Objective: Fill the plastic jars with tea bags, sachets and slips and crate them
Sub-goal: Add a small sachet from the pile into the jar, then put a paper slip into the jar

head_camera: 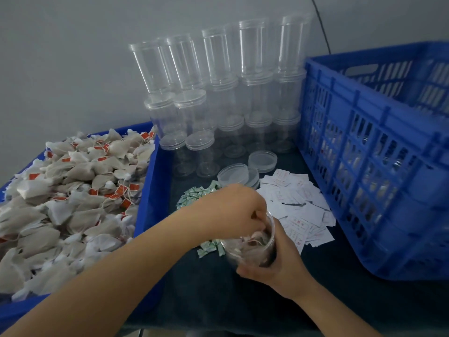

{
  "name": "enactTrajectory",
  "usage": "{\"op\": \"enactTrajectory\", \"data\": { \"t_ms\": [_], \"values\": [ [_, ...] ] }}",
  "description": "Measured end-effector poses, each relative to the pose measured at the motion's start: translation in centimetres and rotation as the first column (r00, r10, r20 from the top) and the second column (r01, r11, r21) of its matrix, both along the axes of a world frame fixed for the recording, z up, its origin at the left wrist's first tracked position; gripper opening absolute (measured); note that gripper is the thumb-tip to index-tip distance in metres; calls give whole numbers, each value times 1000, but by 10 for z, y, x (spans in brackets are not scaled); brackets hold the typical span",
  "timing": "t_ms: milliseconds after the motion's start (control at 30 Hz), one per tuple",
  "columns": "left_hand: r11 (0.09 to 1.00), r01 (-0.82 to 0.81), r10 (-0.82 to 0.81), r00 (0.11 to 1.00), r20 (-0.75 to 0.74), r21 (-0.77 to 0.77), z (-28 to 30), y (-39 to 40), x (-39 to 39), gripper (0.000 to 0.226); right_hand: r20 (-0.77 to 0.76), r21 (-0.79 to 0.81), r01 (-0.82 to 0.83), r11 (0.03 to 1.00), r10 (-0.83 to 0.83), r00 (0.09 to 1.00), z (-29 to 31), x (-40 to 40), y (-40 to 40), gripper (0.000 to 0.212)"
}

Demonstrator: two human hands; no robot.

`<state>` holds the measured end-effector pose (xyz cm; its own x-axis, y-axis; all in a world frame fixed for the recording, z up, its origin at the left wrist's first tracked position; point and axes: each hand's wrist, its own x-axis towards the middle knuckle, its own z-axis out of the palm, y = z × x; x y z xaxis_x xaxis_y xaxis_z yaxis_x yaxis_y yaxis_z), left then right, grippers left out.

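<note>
On the dark table (315,300), a blue crate (379,152) stands at the right and a blue tray (148,190) heaped with tea bags (68,190) at the left, with stacked empty jars (218,98) behind. Between them the right hand (279,268) has its grip wrapped round the tilted open jar (250,246), while the left hand (233,210) pushes pinched fingertips into its mouth. That tilt could spill bags, and the working hands could scatter the slips (301,210) and sachets (194,194) just beside.
</note>
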<state>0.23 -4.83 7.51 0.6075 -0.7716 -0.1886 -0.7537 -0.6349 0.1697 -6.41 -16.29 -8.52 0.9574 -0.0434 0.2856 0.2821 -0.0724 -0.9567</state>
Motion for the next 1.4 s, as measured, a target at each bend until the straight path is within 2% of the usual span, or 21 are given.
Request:
{"op": "enactTrajectory", "data": {
  "t_ms": [100,200,267,367,433,633,767,967,1067,1200,1333,1400],
  "values": [
    [939,-178,116,969,-218,-293,-1,-13,16,7,-27,2,35,999,-35,999,-6,-8,-11,89],
    [841,-314,223,943,-247,-440,-24,-30,44,9,-49,-10,63,998,-64,997,-13,-12,-19,96],
    [858,-310,239,947,-217,-409,-43,-41,61,10,-41,-31,80,996,-82,996,-15,-12,-22,96],
    [976,-152,134,984,-118,-157,-74,-51,77,34,-50,-24,75,997,-76,996,-17,-10,-22,94],
    [996,-68,65,996,-60,-53,-87,-53,84,37,-51,-20,70,997,-71,996,-17,-9,-22,95],
    [997,63,-65,997,-40,-49,-106,-58,86,35,-30,-40,87,995,-89,996,-14,-8,-22,87],
    [996,52,-56,997,-45,-78,-108,-62,90,33,-17,-27,90,996,-90,996,-14,-7,-21,86],
    [999,35,-38,992,-124,-27,-99,-58,99,23,-35,-32,61,998,-62,997,-18,-7,-21,90],
    [997,3,-13,989,-145,-74,-99,-57,99,20,-41,-36,66,997,-68,997,-19,-7,-22,90],
    [969,-126,110,990,-89,-211,-83,-50,102,18,-55,-29,57,998,-58,997,-17,-7,-22,92],
    [891,-262,173,951,-257,-372,-37,-34,96,2,-87,14,28,1000,-27,996,-17,-8,-22,92],
    [862,-273,144,939,-312,-427,-14,-23,86,7,-103,33,7,999,-4,995,-17,-8,-21,92]
  ]
}}
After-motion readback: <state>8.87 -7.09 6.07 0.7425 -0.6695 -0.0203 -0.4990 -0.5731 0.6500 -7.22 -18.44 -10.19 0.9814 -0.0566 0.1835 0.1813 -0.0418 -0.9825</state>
